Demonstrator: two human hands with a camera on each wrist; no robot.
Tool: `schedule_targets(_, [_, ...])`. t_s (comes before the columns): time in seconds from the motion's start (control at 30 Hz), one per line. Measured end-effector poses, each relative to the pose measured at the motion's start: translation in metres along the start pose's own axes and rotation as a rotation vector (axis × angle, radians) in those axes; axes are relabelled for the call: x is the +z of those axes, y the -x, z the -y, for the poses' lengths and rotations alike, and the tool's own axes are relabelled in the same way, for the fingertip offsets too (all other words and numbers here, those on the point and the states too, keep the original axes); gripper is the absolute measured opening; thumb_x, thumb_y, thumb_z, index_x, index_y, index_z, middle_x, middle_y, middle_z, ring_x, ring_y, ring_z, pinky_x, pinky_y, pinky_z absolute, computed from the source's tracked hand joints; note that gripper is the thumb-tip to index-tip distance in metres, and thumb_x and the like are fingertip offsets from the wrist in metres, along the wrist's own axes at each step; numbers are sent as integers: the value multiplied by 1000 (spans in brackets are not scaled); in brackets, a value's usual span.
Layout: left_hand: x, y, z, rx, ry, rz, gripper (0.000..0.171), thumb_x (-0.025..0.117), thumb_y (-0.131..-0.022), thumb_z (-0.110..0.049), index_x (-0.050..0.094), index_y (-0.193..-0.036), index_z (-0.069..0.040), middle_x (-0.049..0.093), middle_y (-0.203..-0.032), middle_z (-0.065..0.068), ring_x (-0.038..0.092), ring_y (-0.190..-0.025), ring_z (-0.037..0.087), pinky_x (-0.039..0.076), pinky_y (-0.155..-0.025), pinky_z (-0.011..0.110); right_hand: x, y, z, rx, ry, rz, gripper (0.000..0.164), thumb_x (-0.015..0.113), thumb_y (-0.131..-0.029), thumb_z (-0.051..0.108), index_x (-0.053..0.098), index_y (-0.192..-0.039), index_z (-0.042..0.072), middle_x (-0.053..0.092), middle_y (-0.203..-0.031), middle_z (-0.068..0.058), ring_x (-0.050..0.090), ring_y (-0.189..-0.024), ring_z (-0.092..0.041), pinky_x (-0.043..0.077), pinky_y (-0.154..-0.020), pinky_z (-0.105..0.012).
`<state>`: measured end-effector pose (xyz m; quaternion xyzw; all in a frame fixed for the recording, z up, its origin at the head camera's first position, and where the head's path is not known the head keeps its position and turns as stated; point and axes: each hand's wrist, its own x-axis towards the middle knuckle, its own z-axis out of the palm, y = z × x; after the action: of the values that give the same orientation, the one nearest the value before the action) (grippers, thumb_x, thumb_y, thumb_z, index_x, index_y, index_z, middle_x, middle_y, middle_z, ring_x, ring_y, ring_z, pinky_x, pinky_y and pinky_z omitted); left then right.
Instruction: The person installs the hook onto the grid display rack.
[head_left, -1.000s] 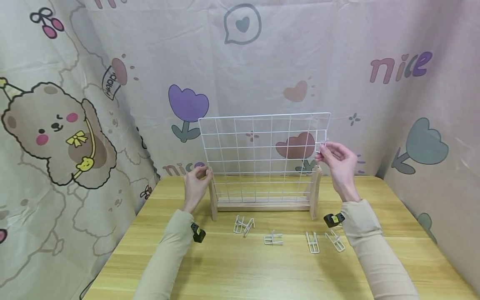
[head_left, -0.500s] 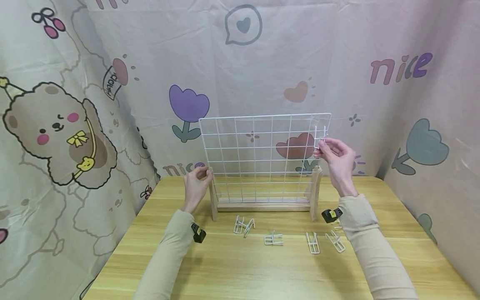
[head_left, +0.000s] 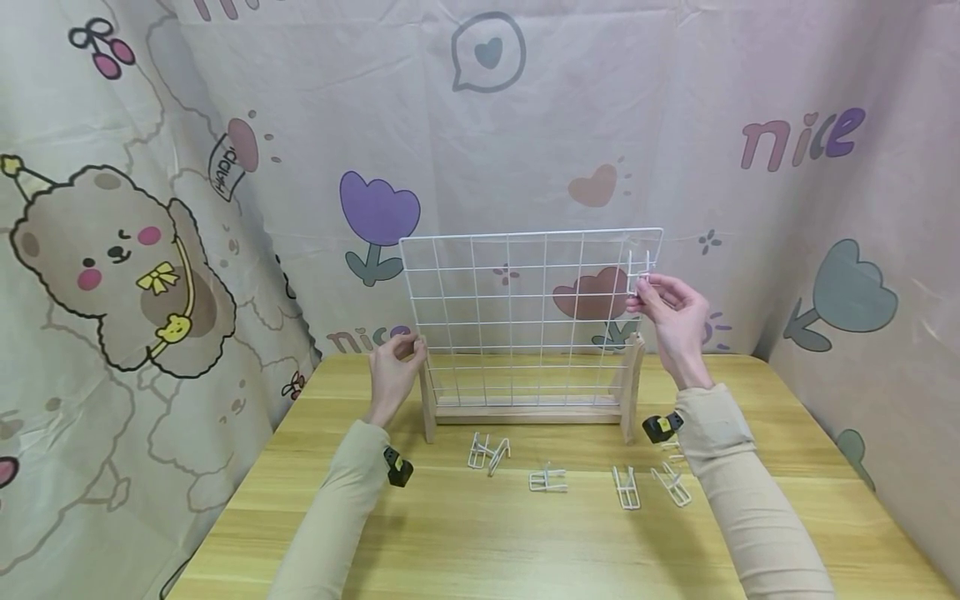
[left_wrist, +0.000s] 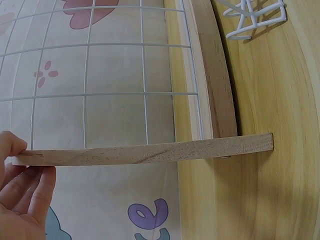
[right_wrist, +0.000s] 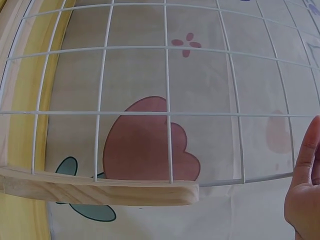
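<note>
A white wire grid panel (head_left: 474, 297) stands upright in a wooden stand (head_left: 525, 412), seen in the head view. At the stand's left upright (left_wrist: 125, 153), my left hand (head_left: 390, 371) pinches the top end between thumb and fingers. Up by the grid's right edge, my right hand (head_left: 678, 321) pinches a small white wire hook (head_left: 637, 273), whose prongs point upward and overlap the grid there. The right wrist view shows only part of the right hand (right_wrist: 306, 175), at the frame's right side; the hook is out of that view.
Several more white wire hooks lie on the wooden table (head_left: 465, 542) before the stand: a pair (head_left: 487, 452) at left, one (head_left: 547, 480) in the middle, others (head_left: 626, 488) at right, some partly behind the right sleeve (head_left: 720, 433). A printed curtain (head_left: 480, 150) hangs behind.
My right hand has moved slightly up and left along the grid's right edge, and the hook in it has risen with its prongs now showing upward. The left hand has stayed on the upright.
</note>
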<state>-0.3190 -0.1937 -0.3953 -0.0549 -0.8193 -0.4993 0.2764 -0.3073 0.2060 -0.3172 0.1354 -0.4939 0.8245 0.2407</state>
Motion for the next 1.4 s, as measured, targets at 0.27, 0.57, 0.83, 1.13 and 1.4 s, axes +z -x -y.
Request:
schedule_targets(0.27, [0,0,0,-11,4,-1,27,67,-94,-11,71,-116,3,75,-112,22,75,-104,34,62,-91,48,-1,2,-2,24,33,-13,10,70,-89,-2,72,-97,4,78,-86,-7,73,-64,-13,64,-66,-23])
schedule_targets(0.57, [-1,0,0,-24,13,6,27,67,-94,-14,71,-116,2,75,-112,22,74,-105,35,62,-92,50,-3,4,-4,49,4,-2,10,71,-89,-2,71,-97,3,78,-85,-5,73,-64,-14,64,-65,-24])
schedule_targets(0.83, [-1,1,0,-33,18,9,27,68,-94,-13,70,-117,2,74,-114,22,73,-107,34,61,-93,49,-4,6,-7,50,3,2,10,70,-88,-3,71,-97,3,78,-86,-5,74,-64,-14,64,-65,-24])
schedule_targets(1.13, [0,1,1,-22,29,3,26,68,-94,-11,71,-115,2,74,-114,22,74,-106,34,62,-92,47,-4,6,-8,57,39,-9,9,71,-89,-2,71,-95,4,78,-84,-4,73,-64,-13,64,-66,-23])
schedule_targets(1.4, [0,1,1,-22,33,5,26,67,-94,-11,71,-116,2,74,-115,22,74,-106,33,62,-92,46,-5,8,-8,75,95,-34,9,72,-88,-1,71,-97,2,78,-83,-2,74,-65,-12,64,-67,-23])
